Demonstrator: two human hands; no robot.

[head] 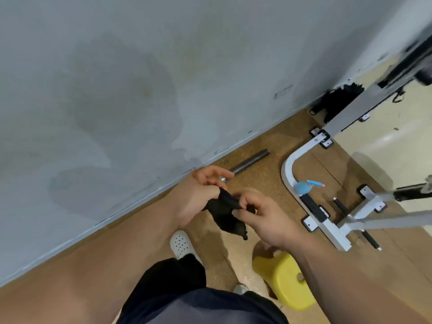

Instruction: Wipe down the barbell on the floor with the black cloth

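Observation:
The barbell [251, 161] is a dark steel bar lying on the brown floor along the foot of the grey wall; only its far end shows, the rest is hidden behind my hands. The black cloth [224, 216] hangs crumpled between both hands, above the floor. My left hand [201, 195] grips the cloth's upper end with curled fingers. My right hand [254, 213] pinches the cloth's other side between thumb and fingers.
A white steel gym frame [289, 169] with black grips stands on the floor at right. A blue spray bottle [304, 187] sits beside it. A yellow plastic stool [287, 281] is by my feet. My white shoe [181, 244] is below my hands.

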